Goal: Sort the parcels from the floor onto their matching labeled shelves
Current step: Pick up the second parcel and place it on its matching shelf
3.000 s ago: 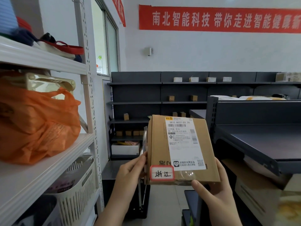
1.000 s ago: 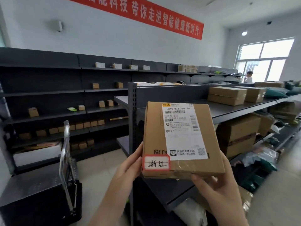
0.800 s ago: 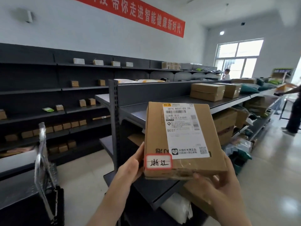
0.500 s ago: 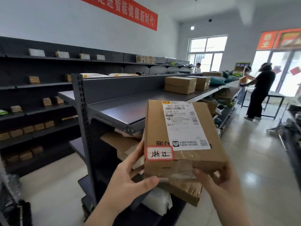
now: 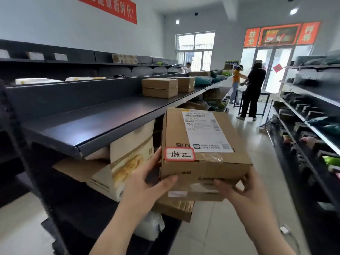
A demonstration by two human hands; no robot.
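We've got a brown cardboard parcel [image 5: 202,144] with a white shipping label [image 5: 206,131] on top and a little red-bordered handwritten tag [image 5: 180,154] at its near-left corner, held up in the aisle just beside the dark shelf [image 5: 103,118]. Our left hand [image 5: 147,183] grips its near-left corner, thumb across the front, and our right hand [image 5: 244,190] holds the near-right underside. Two taped boxes [image 5: 160,87] sit further along that shelf.

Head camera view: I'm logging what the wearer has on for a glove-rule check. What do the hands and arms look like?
Both the left hand and the right hand are bare: no gloves, rings, watch or wristband visible. Both forearms are uncovered down to the frame's bottom edge, with no sleeve in view. Fingernails look short and unpainted.
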